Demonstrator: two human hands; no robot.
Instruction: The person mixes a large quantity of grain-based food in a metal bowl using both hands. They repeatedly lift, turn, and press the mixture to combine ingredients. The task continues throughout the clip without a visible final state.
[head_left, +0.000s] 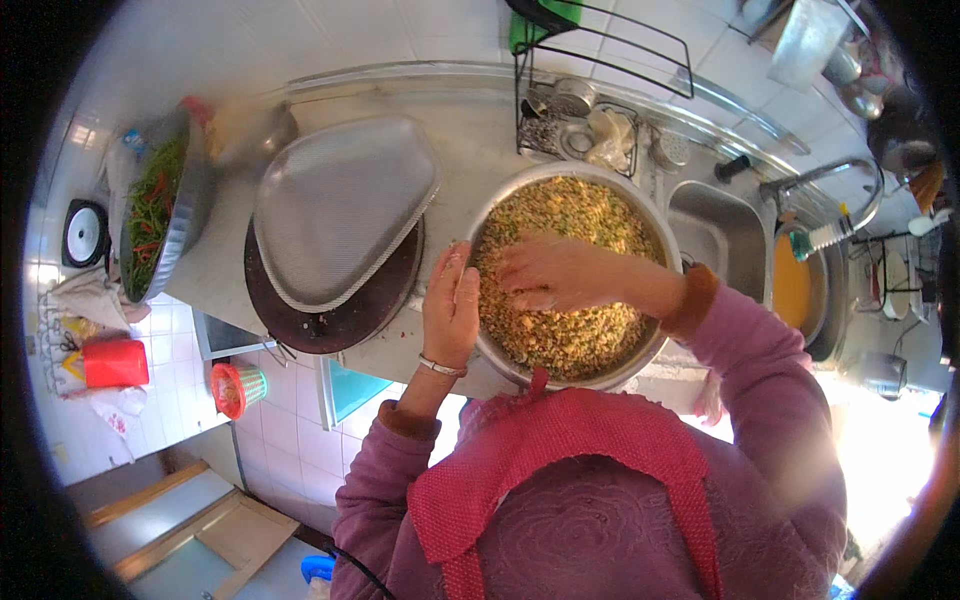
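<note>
A wide metal bowl (670, 225) stands on the counter before me, filled with a finely chopped, crumbly mixture (577, 345) in yellow, green and brown. My right hand (551, 271) reaches in from the right and presses into the mixture. Its fingertips are partly sunk and slightly blurred, so its grip is unclear. At the bowl's left rim, my left hand (452, 300) holds the edge, with a bracelet at its wrist. Left of the bowl, a perforated metal tray (345, 210) lies tilted over a dark round board (330, 334).
A large metal basin (169, 255) of green and red vegetables sits at far left. Behind the bowl stands a black wire rack (517, 112). To the right are a sink (724, 217), a faucet (825, 176) and a pot of orange liquid (791, 281). A red-rimmed basket (232, 390) is lower left.
</note>
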